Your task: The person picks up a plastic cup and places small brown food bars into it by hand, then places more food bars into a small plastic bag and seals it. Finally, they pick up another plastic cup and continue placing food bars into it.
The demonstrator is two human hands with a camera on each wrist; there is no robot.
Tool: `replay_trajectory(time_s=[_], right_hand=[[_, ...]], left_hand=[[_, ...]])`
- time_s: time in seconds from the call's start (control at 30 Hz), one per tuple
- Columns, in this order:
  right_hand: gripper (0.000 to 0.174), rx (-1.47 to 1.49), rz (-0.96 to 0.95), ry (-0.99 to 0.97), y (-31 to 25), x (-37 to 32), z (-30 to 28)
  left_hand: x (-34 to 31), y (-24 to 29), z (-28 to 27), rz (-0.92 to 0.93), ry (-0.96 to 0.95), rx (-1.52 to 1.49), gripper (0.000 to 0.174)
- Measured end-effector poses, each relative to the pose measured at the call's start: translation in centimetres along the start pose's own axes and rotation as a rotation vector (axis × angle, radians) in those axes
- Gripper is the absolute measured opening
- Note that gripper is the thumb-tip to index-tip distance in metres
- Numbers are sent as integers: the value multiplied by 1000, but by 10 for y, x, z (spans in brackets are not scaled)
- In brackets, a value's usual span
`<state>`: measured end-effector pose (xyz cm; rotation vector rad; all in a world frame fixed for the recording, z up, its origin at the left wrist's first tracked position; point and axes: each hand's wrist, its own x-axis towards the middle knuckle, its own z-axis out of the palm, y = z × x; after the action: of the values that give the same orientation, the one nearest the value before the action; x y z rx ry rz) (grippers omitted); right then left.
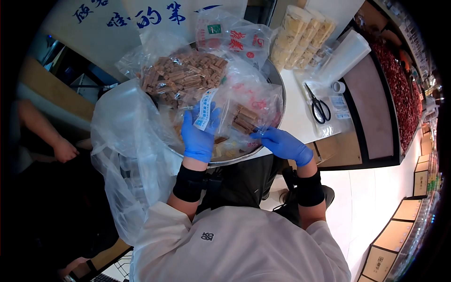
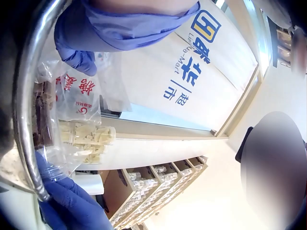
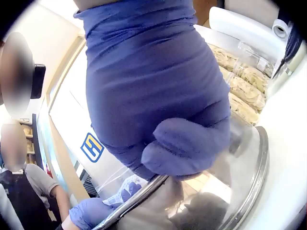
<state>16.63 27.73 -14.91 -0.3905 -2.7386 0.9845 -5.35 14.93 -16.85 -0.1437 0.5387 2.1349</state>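
A clear bag of brown sticks [image 1: 245,118] lies over the round metal basin [image 1: 283,96], with a white and blue label [image 1: 205,111] toward its left side. My blue-gloved left hand [image 1: 198,138] holds the bag at the label, thumb on the left and fingers partly behind it. With curled fingers, my gloved right hand [image 1: 284,144] pinches the bag's lower right edge; the right wrist view shows those fingers [image 3: 182,146] bent, the bag hidden behind them. Behind both hands, a large heap of brown sticks [image 1: 183,75] fills loose clear plastic in the basin.
Clear tubs of pale chips [image 1: 293,35], a plastic roll [image 1: 347,54], a tape roll [image 1: 338,87] and black-handled scissors [image 1: 321,110] stand or lie on the right counter. Clear sheeting [image 1: 124,141] drapes down at left. Another person's arm [image 1: 44,127] is beyond it.
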Motion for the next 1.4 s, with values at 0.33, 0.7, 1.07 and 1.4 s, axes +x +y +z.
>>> replay_trajectory(time_s=[0.33, 0.7, 1.07, 1.4], right_hand=[[25, 709, 431, -78, -21, 1, -13], [33, 742, 442, -206, -22, 2, -25], [49, 1409, 438, -159, -7, -3, -18], [55, 1408, 406, -37, -34, -4, -7]], left_hand=[[-1, 0, 4, 40, 17, 1, 47], [1, 0, 3, 28, 33, -8, 46], [1, 0, 2, 16, 10, 3, 49], [5, 1, -8, -5, -27, -11, 51]])
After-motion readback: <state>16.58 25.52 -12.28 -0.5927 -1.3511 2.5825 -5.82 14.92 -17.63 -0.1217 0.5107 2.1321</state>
